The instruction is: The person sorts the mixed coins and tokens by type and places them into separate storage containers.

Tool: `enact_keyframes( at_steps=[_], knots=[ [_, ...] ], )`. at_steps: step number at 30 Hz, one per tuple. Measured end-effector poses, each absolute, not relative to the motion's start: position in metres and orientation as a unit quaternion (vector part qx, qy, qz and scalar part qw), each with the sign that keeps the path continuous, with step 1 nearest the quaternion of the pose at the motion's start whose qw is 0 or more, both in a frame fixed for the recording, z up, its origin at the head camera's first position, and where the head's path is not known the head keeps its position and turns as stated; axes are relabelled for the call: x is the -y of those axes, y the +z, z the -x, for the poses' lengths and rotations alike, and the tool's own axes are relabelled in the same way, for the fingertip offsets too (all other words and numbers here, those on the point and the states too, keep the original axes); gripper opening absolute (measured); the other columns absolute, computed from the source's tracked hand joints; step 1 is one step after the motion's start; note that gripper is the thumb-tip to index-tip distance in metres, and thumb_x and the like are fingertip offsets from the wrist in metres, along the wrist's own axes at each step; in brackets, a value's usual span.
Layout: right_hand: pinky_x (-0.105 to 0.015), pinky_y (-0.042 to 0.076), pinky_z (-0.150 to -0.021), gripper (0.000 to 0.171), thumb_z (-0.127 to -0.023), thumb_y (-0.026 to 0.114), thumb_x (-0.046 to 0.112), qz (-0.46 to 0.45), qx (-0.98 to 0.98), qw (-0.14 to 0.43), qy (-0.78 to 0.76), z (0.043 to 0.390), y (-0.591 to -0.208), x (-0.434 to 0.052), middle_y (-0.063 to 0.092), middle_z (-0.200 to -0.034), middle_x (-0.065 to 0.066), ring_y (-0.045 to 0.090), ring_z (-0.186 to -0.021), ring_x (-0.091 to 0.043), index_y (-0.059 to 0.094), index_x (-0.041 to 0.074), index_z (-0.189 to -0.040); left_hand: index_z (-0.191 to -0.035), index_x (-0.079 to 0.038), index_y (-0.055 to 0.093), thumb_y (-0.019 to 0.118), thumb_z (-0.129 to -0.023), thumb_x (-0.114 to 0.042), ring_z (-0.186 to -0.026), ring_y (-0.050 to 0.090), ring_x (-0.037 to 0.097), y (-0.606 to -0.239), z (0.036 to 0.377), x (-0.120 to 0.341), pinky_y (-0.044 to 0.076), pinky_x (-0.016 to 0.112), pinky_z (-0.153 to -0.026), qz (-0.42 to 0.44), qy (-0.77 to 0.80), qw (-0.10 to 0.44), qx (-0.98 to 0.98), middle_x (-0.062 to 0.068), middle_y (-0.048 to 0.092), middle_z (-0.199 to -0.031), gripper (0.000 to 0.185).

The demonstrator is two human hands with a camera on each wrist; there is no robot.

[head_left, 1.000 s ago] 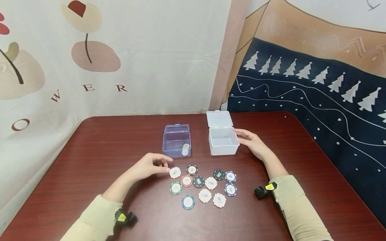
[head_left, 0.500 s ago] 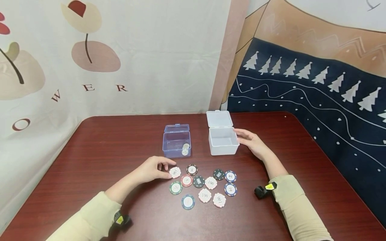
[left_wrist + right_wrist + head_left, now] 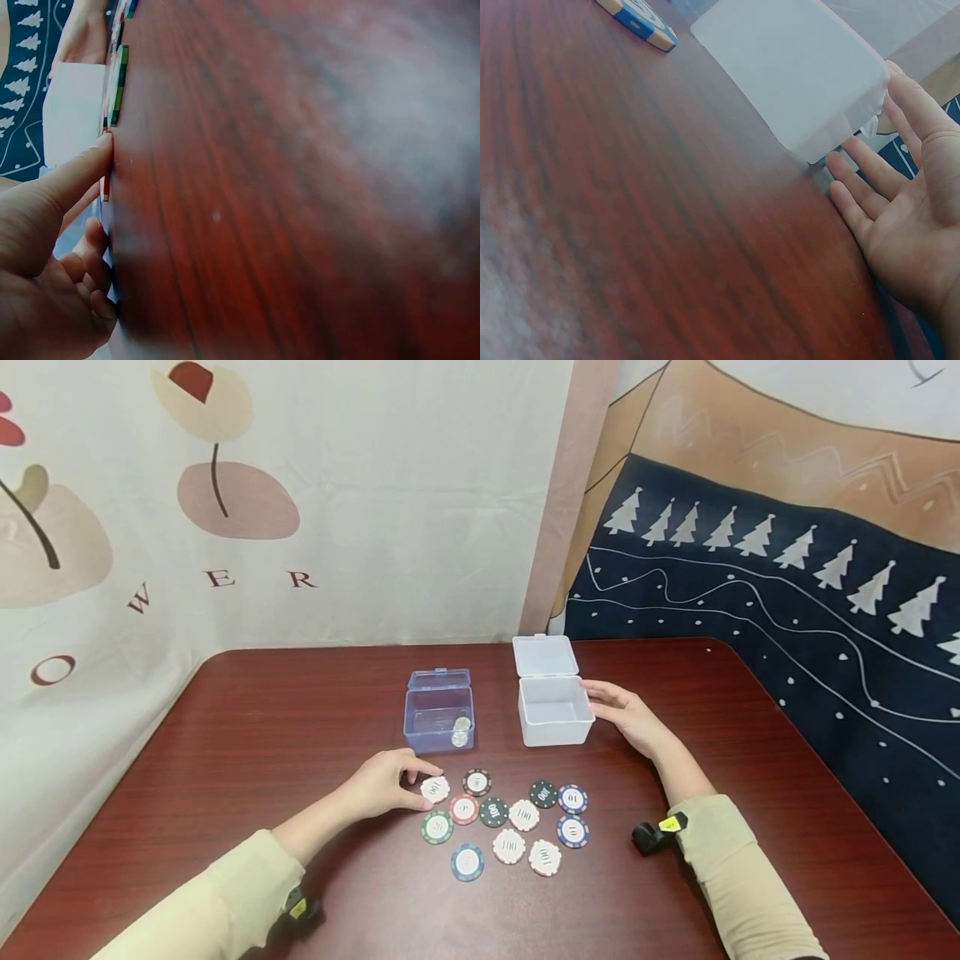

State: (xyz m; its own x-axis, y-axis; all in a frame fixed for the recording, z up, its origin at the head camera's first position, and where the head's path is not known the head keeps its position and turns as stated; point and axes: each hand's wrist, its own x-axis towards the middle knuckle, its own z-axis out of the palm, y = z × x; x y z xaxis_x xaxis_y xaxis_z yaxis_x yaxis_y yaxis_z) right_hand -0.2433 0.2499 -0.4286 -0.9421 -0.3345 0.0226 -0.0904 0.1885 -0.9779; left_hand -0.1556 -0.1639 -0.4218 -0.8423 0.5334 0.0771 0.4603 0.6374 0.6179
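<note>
Your left hand (image 3: 386, 783) pinched the white chip (image 3: 435, 789) on the table (image 3: 225, 735), fingers curled round its edge. Your right hand (image 3: 626, 714) lay flat and open against the white box (image 3: 553, 710). Next, I think, you needed to lift the chip.

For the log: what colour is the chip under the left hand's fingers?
White chip with reddish edge marks; head view.

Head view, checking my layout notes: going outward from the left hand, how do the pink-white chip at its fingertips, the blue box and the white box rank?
1. Pink-white chip, touching the left hand.
2. Blue box, just behind the hand.
3. White box, farther right, by the right hand.
</note>
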Motion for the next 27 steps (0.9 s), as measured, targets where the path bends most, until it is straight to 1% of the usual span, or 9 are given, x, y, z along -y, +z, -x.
enact_keyframes(
  at_steps=[6,9,13,19,23,27],
  knots=[
    [-0.04,0.033,-0.104,0.051,-0.094,0.062,0.018,0.139,-0.765,0.093,-0.622,0.244,-0.43,-0.25,0.046,-0.14,-0.018,0.045,-0.125,-0.025,0.046,0.005,-0.14,-0.098,-0.017,0.075,0.087,-0.065,-0.019,-0.068,0.044,0.009,-0.422,0.155,0.163,0.038,0.026,-0.062,-0.297,0.324,0.044,-0.897,-0.008,0.047,-0.072,0.035],
    [-0.042,0.032,-0.105,0.051,-0.094,0.062,0.018,0.137,-0.765,0.094,-0.623,0.243,-0.43,-0.249,0.046,-0.14,-0.017,0.044,-0.125,-0.026,0.045,0.005,-0.141,-0.095,-0.017,0.074,0.088,-0.065,-0.019,-0.068,0.044,0.01,-0.421,0.155,0.164,0.038,0.025,-0.06,-0.314,0.323,0.042,-0.892,-0.008,0.048,-0.073,0.034],
    [-0.044,0.031,-0.106,0.051,-0.094,0.061,0.016,0.132,-0.766,0.096,-0.622,0.244,-0.429,-0.249,0.045,-0.141,-0.018,0.043,-0.126,-0.027,0.045,0.004,-0.141,-0.092,-0.015,0.072,0.088,-0.065,-0.018,-0.067,0.045,0.008,-0.42,0.155,0.165,0.039,0.024,-0.059,-0.317,0.338,0.043,-0.885,-0.008,0.051,-0.075,0.032],
    [-0.042,0.031,-0.105,0.051,-0.096,0.058,0.011,0.131,-0.767,0.102,-0.62,0.244,-0.429,-0.249,0.042,-0.143,-0.02,0.04,-0.128,-0.03,0.041,0.001,-0.143,-0.091,-0.013,0.071,0.087,-0.066,-0.016,-0.064,0.046,0.007,-0.419,0.154,0.167,0.041,0.024,-0.057,-0.307,0.367,0.057,-0.876,-0.008,0.055,-0.075,0.03],
    [-0.046,0.029,-0.106,0.05,-0.096,0.056,0.009,0.13,-0.767,0.101,-0.62,0.244,-0.43,-0.249,0.041,-0.143,-0.023,0.039,-0.129,-0.032,0.04,-0.001,-0.143,-0.091,-0.014,0.071,0.086,-0.066,-0.016,-0.064,0.048,0.009,-0.416,0.154,0.164,0.042,0.024,-0.058,-0.31,0.375,0.06,-0.872,-0.008,0.055,-0.074,0.029],
    [-0.047,0.027,-0.107,0.05,-0.096,0.058,0.011,0.129,-0.766,0.101,-0.621,0.244,-0.429,-0.249,0.043,-0.142,-0.021,0.041,-0.128,-0.029,0.042,0.001,-0.142,-0.091,-0.015,0.071,0.085,-0.066,-0.016,-0.066,0.048,0.012,-0.41,0.153,0.158,0.041,0.024,-0.058,-0.309,0.377,0.053,-0.871,-0.007,0.055,-0.074,0.029]
  ],
)
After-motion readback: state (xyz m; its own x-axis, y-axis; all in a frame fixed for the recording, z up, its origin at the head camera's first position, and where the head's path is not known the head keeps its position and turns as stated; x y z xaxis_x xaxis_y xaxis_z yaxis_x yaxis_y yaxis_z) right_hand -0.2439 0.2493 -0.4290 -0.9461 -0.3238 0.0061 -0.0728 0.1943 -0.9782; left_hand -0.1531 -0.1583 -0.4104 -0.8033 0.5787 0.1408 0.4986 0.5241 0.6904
